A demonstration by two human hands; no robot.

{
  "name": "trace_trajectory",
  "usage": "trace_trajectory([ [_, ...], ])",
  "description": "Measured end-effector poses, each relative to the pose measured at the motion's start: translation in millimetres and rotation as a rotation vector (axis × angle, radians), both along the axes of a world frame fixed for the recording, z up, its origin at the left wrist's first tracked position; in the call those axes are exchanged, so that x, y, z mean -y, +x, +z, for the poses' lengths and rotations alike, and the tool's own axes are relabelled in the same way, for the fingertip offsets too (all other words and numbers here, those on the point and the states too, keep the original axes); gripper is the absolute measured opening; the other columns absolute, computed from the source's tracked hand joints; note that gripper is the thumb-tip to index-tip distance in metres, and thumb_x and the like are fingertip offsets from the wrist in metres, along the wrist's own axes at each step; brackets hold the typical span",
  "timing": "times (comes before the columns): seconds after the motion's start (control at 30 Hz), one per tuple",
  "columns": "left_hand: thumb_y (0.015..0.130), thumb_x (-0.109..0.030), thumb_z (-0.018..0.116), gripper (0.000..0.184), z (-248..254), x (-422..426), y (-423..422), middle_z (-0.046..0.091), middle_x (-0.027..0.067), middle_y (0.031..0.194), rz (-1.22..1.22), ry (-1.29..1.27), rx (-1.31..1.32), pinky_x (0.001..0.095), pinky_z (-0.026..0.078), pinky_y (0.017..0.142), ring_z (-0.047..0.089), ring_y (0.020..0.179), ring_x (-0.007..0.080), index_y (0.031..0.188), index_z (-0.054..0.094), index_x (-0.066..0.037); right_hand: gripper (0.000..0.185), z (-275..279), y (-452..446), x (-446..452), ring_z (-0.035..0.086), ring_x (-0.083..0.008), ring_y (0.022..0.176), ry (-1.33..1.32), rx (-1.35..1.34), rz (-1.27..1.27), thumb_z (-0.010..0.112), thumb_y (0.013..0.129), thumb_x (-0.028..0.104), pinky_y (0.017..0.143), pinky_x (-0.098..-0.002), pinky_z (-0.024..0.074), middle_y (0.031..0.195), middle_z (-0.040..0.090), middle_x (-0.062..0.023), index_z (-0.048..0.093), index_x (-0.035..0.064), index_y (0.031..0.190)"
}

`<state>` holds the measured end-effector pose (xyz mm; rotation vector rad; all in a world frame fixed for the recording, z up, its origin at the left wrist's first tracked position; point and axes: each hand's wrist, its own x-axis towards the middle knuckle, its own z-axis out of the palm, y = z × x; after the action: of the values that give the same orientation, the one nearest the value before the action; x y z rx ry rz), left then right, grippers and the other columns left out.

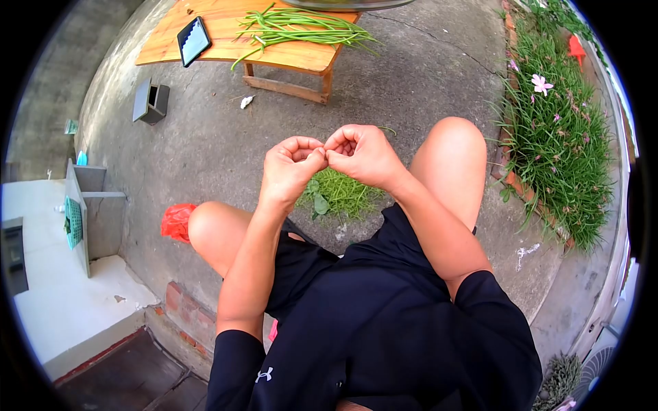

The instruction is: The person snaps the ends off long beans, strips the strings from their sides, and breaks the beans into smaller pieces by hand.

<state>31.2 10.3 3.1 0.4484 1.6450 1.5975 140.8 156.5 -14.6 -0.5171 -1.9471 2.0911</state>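
My left hand (296,170) and my right hand (364,156) meet fingertip to fingertip in front of me, between my knees. Both are closed in a pinch, thumbs against index fingers. Whatever lies between the fingertips is too small or hidden to make out. A thin green strand (388,129) curves out just beyond my right hand; I cannot tell whether it is held or on the ground. Below my hands, a heap of thin green strips (349,195) with a leaf (320,203) lies on the concrete. Long green stems (301,29) are bunched on the wooden table (288,57) ahead.
A phone or tablet (194,41) rests at the table's left edge. On the ground to the left are a grey box (152,101) and a red plastic bag (177,222) by my left knee. A planted bed (558,130) with pink flowers runs along the right.
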Motion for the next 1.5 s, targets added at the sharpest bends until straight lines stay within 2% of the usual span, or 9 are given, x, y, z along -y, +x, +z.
trace_trajectory([
  [0.2,0.088,-0.001,0.071,0.009,-3.9,-2.1,1.3,0.070,0.0039,0.083,0.065,-0.075,-0.102,0.0220,0.053,0.067,0.066,0.072,0.0084,0.095,0.066,0.000,0.013,0.1,-1.3,1.6,0.061,-0.0038,0.070,0.110,0.064,0.011,0.075,0.084,0.008,0.063,-0.0207,0.0521,0.080,0.068,-0.0001,0.070,-0.0019,0.092],
  [0.4,0.088,0.000,0.072,0.009,-4.4,-3.9,3.1,0.072,0.0049,0.084,0.097,-0.074,-0.110,0.0234,0.055,0.070,0.067,0.075,0.0097,0.097,0.067,0.000,0.013,-2.1,-0.4,0.8,0.061,-0.0043,0.073,0.044,0.062,0.026,0.072,0.086,0.006,0.065,-0.0210,0.0523,0.082,0.068,-0.0005,0.069,-0.0024,0.095],
  [0.5,0.088,0.001,0.072,0.010,-1.4,-4.6,1.5,0.072,0.0058,0.087,0.114,0.026,-0.020,0.0246,0.057,0.073,0.069,0.079,0.0110,0.097,0.068,0.001,0.012,-1.4,1.6,-0.8,0.060,-0.0044,0.074,0.000,0.017,0.029,0.070,0.087,0.005,0.066,-0.0212,0.0520,0.083,0.067,-0.0002,0.068,-0.0026,0.097],
  [0.6,0.087,0.001,0.074,0.012,-5.5,-3.3,0.8,0.073,0.0069,0.089,0.067,-0.025,-0.162,0.0250,0.057,0.076,0.069,0.082,0.0117,0.097,0.069,0.002,0.012,-4.4,2.2,-2.1,0.059,-0.0044,0.073,0.038,-0.002,0.040,0.069,0.087,0.004,0.065,-0.0215,0.0514,0.083,0.066,0.0004,0.068,-0.0024,0.097],
  [0.8,0.083,0.001,0.074,0.011,-6.1,-2.5,3.6,0.073,0.0047,0.088,0.091,-0.023,-0.213,0.0226,0.055,0.071,0.068,0.080,0.0080,0.094,0.070,0.000,0.012,-2.3,3.3,-0.9,0.059,-0.0045,0.073,0.109,0.033,0.074,0.069,0.085,0.004,0.064,-0.0216,0.0507,0.082,0.066,0.0004,0.068,-0.0022,0.095],
  [1.0,0.087,0.004,0.070,0.012,-4.9,0.3,-0.4,0.071,0.0061,0.091,0.054,-0.033,-0.128,0.0254,0.058,0.075,0.069,0.081,0.0120,0.099,0.067,0.001,0.013,-5.9,1.8,-1.4,0.060,-0.0063,0.072,-0.060,0.060,0.096,0.068,0.085,0.004,0.064,-0.0217,0.0509,0.081,0.065,-0.0011,0.067,-0.0027,0.095],
  [1.2,0.092,0.001,0.065,0.012,-1.4,3.9,-7.5,0.070,0.0093,0.098,0.047,0.099,0.143,0.0334,0.062,0.088,0.071,0.089,0.0173,0.104,0.065,0.002,0.013,-1.3,1.6,-3.9,0.062,-0.0101,0.071,-0.247,0.082,0.119,0.065,0.088,0.004,0.066,-0.0251,0.0535,0.083,0.065,-0.0043,0.065,-0.0025,0.099],
  [1.4,0.094,-0.002,0.067,0.024,10.2,4.0,-7.9,0.071,0.0122,0.106,0.020,0.116,0.245,0.0322,0.060,0.091,0.071,0.095,0.0186,0.117,0.065,0.004,0.013,-0.2,1.5,-5.4,0.063,-0.0111,0.072,-0.274,0.065,0.089,0.065,0.089,0.005,0.066,-0.0265,0.0543,0.083,0.066,-0.0056,0.064,-0.0027,0.100],
  [1.5,0.093,-0.002,0.068,0.028,3.8,8.8,-13.0,0.071,0.0134,0.108,-0.131,0.091,0.224,0.0313,0.060,0.091,0.071,0.096,0.0194,0.120,0.064,0.005,0.012,-0.6,1.4,-7.4,0.063,-0.0107,0.071,-0.273,0.059,0.081,0.067,0.090,0.006,0.065,-0.0260,0.0536,0.083,0.067,-0.0056,0.065,-0.0023,0.098],
])
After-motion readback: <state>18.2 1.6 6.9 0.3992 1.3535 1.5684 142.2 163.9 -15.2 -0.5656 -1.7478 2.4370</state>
